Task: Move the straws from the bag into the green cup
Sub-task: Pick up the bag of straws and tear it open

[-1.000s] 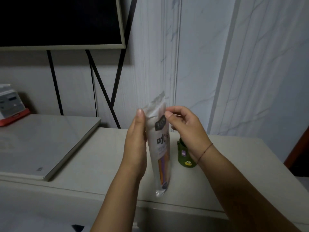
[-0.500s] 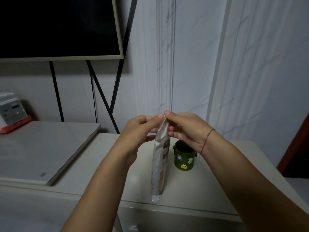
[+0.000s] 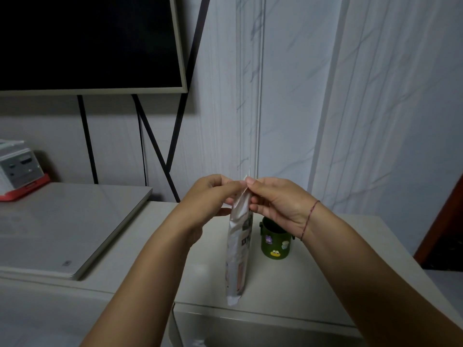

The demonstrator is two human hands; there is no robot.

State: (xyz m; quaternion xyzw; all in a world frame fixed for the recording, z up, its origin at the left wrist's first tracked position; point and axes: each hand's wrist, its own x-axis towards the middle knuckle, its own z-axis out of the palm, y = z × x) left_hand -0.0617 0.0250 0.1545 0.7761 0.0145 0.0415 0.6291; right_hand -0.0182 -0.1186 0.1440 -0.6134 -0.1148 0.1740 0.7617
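Observation:
A tall clear plastic bag of straws (image 3: 237, 249) stands edge-on to me, upright, its bottom near the counter's front edge. My left hand (image 3: 208, 196) and my right hand (image 3: 278, 204) both pinch the bag's top edge from opposite sides, fingertips almost meeting. The straws inside show only faintly through the printed plastic. The green cup (image 3: 275, 242), decorated with small cartoon stickers, stands on the counter just right of the bag, partly hidden behind my right wrist.
The pale counter (image 3: 325, 284) ends close in front of me. To the left lies a raised flat white slab (image 3: 62, 226) with a grey-and-red device (image 3: 18, 169) behind it. A dark screen (image 3: 87, 43) on black legs hangs above. Marble wall behind.
The bag turned from face-on to edge-on. My left hand moved from the bag's side up to its top edge, where both hands now pinch it. The cup came into fuller view.

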